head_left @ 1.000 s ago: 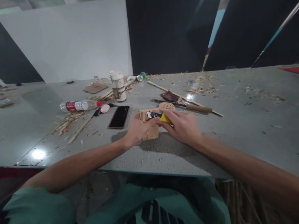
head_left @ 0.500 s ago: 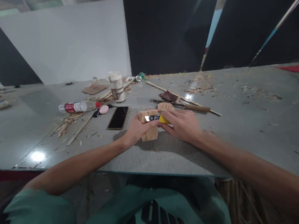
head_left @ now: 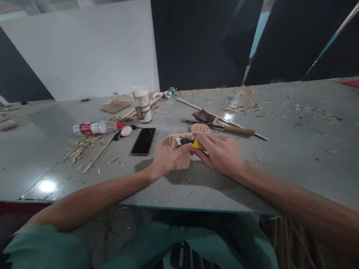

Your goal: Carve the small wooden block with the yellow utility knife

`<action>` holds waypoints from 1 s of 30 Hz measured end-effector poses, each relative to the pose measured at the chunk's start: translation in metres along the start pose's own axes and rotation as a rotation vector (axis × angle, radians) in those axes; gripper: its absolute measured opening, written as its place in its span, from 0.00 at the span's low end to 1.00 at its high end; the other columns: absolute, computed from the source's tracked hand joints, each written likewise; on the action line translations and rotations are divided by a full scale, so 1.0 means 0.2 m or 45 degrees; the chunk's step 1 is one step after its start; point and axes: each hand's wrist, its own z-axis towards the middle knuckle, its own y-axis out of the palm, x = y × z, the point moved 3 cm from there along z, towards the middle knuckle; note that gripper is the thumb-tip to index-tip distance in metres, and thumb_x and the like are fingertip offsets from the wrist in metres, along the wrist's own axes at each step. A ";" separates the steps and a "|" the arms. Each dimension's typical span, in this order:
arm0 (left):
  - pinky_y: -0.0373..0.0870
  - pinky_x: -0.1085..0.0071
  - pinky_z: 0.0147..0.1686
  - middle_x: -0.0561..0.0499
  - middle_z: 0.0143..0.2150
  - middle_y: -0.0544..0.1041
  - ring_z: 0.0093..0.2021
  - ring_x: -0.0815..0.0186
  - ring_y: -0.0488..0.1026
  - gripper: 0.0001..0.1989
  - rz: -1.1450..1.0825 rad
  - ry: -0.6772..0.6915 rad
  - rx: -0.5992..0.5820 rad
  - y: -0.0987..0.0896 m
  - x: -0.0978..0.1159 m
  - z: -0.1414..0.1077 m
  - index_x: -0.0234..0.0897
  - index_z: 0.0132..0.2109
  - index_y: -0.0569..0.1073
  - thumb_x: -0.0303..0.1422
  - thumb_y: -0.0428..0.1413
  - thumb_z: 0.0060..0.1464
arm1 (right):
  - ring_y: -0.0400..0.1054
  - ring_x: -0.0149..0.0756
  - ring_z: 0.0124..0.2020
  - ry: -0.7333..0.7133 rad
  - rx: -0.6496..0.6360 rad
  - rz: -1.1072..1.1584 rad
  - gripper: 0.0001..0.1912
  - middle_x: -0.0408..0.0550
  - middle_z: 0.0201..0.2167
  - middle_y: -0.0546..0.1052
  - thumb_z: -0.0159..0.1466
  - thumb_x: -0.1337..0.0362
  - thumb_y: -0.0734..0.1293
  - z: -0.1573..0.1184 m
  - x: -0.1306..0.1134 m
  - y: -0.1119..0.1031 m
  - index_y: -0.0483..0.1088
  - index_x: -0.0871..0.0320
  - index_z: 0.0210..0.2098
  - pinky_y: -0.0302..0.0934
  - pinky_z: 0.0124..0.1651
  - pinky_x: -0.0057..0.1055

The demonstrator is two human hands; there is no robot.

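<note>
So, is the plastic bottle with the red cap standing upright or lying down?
Lying down: the plastic bottle rests on its side on the table, red cap pointing toward the phone.

wood block: pale, raw, rough
knife: yellow plastic, metal blade
table: grey, semi-gloss
phone: glossy black

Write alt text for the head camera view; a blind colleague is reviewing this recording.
Seen from above, a person's left hand steadies a pale wooden block on a grey table while the right hand holds a yellow utility knife against its top. A black phone, a lying plastic bottle, a paper cup and wood shavings sit beyond.
</note>
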 end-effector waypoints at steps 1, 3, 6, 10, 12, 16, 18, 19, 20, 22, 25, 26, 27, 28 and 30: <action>0.81 0.64 0.45 0.46 0.44 0.87 0.45 0.56 0.84 0.18 0.000 0.006 0.011 0.00 0.01 0.00 0.39 0.47 0.84 0.47 0.69 0.56 | 0.72 0.37 0.29 0.006 0.000 -0.002 0.20 0.51 0.32 0.81 0.79 0.50 0.60 0.00 0.00 0.00 0.73 0.59 0.42 0.49 0.29 0.34; 0.81 0.63 0.48 0.46 0.46 0.87 0.48 0.55 0.84 0.19 0.000 0.018 0.035 0.00 0.01 -0.01 0.40 0.48 0.84 0.47 0.70 0.56 | 0.71 0.37 0.28 0.021 0.001 -0.008 0.20 0.51 0.31 0.81 0.79 0.50 0.60 0.00 0.00 0.00 0.72 0.59 0.40 0.48 0.29 0.35; 0.81 0.63 0.49 0.47 0.47 0.87 0.48 0.55 0.84 0.19 0.001 0.027 0.061 0.01 0.02 -0.01 0.40 0.48 0.84 0.47 0.71 0.55 | 0.72 0.37 0.29 0.038 -0.007 -0.012 0.19 0.51 0.31 0.81 0.78 0.51 0.60 0.00 -0.01 0.00 0.72 0.58 0.39 0.48 0.30 0.34; 0.82 0.66 0.43 0.49 0.42 0.87 0.41 0.59 0.84 0.19 -0.012 0.017 0.099 0.01 0.01 -0.01 0.41 0.50 0.84 0.46 0.70 0.57 | 0.72 0.37 0.29 0.077 0.000 -0.022 0.18 0.52 0.31 0.81 0.79 0.52 0.60 0.00 -0.01 0.01 0.71 0.58 0.40 0.48 0.30 0.34; 0.81 0.67 0.41 0.50 0.43 0.87 0.40 0.61 0.84 0.19 -0.024 0.016 0.108 0.01 0.01 -0.01 0.41 0.51 0.84 0.46 0.70 0.57 | 0.72 0.37 0.28 0.085 0.003 -0.022 0.19 0.52 0.31 0.81 0.79 0.51 0.60 0.00 0.00 0.01 0.72 0.59 0.41 0.47 0.30 0.34; 0.81 0.67 0.43 0.48 0.43 0.87 0.43 0.59 0.84 0.18 -0.037 0.014 0.079 0.01 -0.01 0.00 0.40 0.48 0.84 0.45 0.70 0.56 | 0.71 0.37 0.28 0.069 -0.015 -0.010 0.20 0.51 0.30 0.81 0.78 0.49 0.60 0.00 0.00 0.01 0.72 0.58 0.41 0.47 0.30 0.34; 0.81 0.67 0.45 0.48 0.44 0.86 0.46 0.58 0.84 0.18 -0.042 0.017 0.059 0.00 -0.02 0.01 0.40 0.48 0.84 0.45 0.70 0.56 | 0.71 0.37 0.27 0.052 -0.031 -0.003 0.21 0.50 0.29 0.81 0.79 0.49 0.60 0.00 0.01 0.01 0.72 0.58 0.41 0.46 0.30 0.34; 0.81 0.67 0.47 0.47 0.46 0.86 0.48 0.58 0.84 0.18 -0.045 0.021 0.051 0.00 -0.02 0.01 0.40 0.50 0.84 0.44 0.70 0.56 | 0.71 0.37 0.27 0.042 -0.039 -0.001 0.21 0.50 0.29 0.81 0.79 0.49 0.59 0.00 0.01 0.01 0.72 0.59 0.40 0.46 0.30 0.34; 0.81 0.66 0.48 0.47 0.48 0.86 0.49 0.58 0.83 0.19 -0.048 0.024 0.043 0.00 -0.02 0.01 0.41 0.51 0.83 0.44 0.71 0.55 | 0.71 0.37 0.27 0.031 -0.048 0.001 0.21 0.50 0.29 0.81 0.79 0.49 0.59 0.00 0.01 0.01 0.72 0.59 0.40 0.46 0.30 0.34; 0.80 0.67 0.49 0.47 0.50 0.86 0.50 0.58 0.83 0.20 -0.051 0.025 0.030 0.00 -0.03 0.00 0.41 0.52 0.83 0.43 0.71 0.55 | 0.70 0.37 0.27 0.005 -0.069 0.006 0.22 0.50 0.28 0.80 0.79 0.49 0.58 0.01 0.02 0.01 0.72 0.59 0.39 0.46 0.30 0.34; 0.81 0.67 0.47 0.47 0.49 0.85 0.49 0.58 0.83 0.20 -0.047 0.014 0.003 0.00 -0.03 0.00 0.41 0.51 0.83 0.44 0.71 0.55 | 0.70 0.37 0.28 -0.026 -0.105 0.011 0.23 0.51 0.28 0.80 0.79 0.48 0.57 0.01 0.02 0.01 0.72 0.59 0.39 0.46 0.30 0.34; 0.80 0.67 0.48 0.47 0.49 0.85 0.49 0.58 0.83 0.21 -0.040 0.024 -0.016 0.00 -0.03 0.00 0.41 0.52 0.83 0.45 0.71 0.56 | 0.70 0.37 0.28 -0.031 -0.115 0.012 0.24 0.51 0.28 0.80 0.79 0.48 0.57 0.01 0.02 0.01 0.72 0.59 0.39 0.46 0.30 0.34; 0.80 0.66 0.49 0.47 0.51 0.85 0.51 0.57 0.82 0.21 -0.031 0.045 -0.036 0.00 -0.03 0.00 0.41 0.53 0.82 0.45 0.70 0.56 | 0.70 0.37 0.28 -0.030 -0.124 0.012 0.24 0.51 0.28 0.80 0.79 0.48 0.57 0.01 0.02 0.01 0.72 0.59 0.39 0.45 0.30 0.34; 0.80 0.66 0.51 0.47 0.53 0.85 0.53 0.57 0.82 0.21 -0.021 0.072 -0.057 0.00 -0.02 0.00 0.42 0.54 0.82 0.45 0.70 0.57 | 0.70 0.37 0.28 -0.026 -0.130 0.009 0.24 0.51 0.29 0.80 0.79 0.48 0.57 0.01 0.03 0.01 0.72 0.59 0.40 0.45 0.30 0.34; 0.79 0.64 0.55 0.47 0.56 0.84 0.56 0.56 0.81 0.21 0.001 0.119 -0.088 -0.01 -0.02 0.00 0.43 0.56 0.81 0.44 0.69 0.58 | 0.70 0.37 0.27 -0.011 -0.138 0.000 0.24 0.51 0.29 0.80 0.79 0.48 0.56 0.01 0.03 0.00 0.72 0.60 0.40 0.44 0.30 0.34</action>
